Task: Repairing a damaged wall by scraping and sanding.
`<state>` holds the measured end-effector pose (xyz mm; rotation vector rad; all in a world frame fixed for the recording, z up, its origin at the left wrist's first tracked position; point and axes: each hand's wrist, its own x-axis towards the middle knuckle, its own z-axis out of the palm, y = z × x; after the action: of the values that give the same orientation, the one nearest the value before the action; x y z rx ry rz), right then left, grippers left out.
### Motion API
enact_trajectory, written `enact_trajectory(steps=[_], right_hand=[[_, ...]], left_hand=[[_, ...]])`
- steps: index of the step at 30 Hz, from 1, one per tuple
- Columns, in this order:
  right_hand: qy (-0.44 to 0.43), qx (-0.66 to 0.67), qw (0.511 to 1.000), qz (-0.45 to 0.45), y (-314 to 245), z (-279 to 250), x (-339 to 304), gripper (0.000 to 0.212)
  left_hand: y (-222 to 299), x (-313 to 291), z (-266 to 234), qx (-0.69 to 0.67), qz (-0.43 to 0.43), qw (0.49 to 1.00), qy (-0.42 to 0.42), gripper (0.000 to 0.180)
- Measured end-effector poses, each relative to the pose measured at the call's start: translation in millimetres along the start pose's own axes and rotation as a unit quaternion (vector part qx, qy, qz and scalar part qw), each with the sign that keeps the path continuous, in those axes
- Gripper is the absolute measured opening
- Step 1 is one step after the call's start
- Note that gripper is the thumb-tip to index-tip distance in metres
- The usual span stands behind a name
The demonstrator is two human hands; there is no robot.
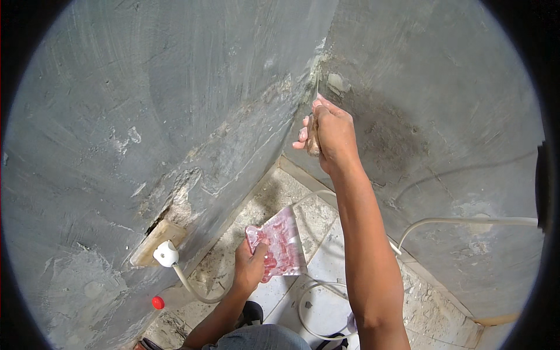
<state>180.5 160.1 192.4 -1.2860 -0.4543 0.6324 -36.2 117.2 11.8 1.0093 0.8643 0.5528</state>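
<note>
My right hand [337, 133] is raised to the corner where two grey walls meet. It is closed around the brown handle of a putty knife [313, 137], whose thin blade stands edge-on to me and points up at the flaking corner plaster [320, 58]. Whether the blade touches the wall, I cannot tell. Lower down, my left hand [249, 269] grips a red plastic spreader [282, 240] by its scalloped edge, thumb on top. Whitish paste is smeared over the spreader's face.
A white plug [166, 254] sits in a wall socket [146, 248] at the left, its cord running to the floor. Near it lies a bottle with a red cap [157, 303]. A pale cable [461, 221] crosses to a black object [543, 186]. Plaster crumbs litter the floor tiles [329, 262].
</note>
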Motion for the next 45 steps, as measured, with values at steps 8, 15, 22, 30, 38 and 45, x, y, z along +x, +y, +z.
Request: enact_trajectory(steps=[8,15,22,30,38,45], right_hand=[[-0.053,0.006,0.998,0.02,-7,8,-6,0.045],[-0.038,0.025,0.999,0.016,-21,-14,-7,0.033],[-0.039,-0.039,0.998,0.021,-36,-19,11,0.024],[-0.054,-0.017,0.998,0.018,-38,-4,15,0.029],[-0.031,0.016,0.999,-0.033,-25,40,14,0.013],[-0.045,0.005,0.999,-0.023,-22,33,-16,0.023]], left_hand=[[2,-1,0,0.017,-0.041,0.999,-0.017,0.017],[2,-2,4,0.018,-0.014,1.0,-0.003,0.017],[3,-1,0,0.024,0.001,1.0,0.007,0.017],[-4,2,2,-0.021,-0.027,0.999,0.003,0.015],[-2,2,0,0.002,0.023,1.0,-0.011,0.014],[4,-4,6,0.013,-0.029,0.999,-0.024,0.014]])
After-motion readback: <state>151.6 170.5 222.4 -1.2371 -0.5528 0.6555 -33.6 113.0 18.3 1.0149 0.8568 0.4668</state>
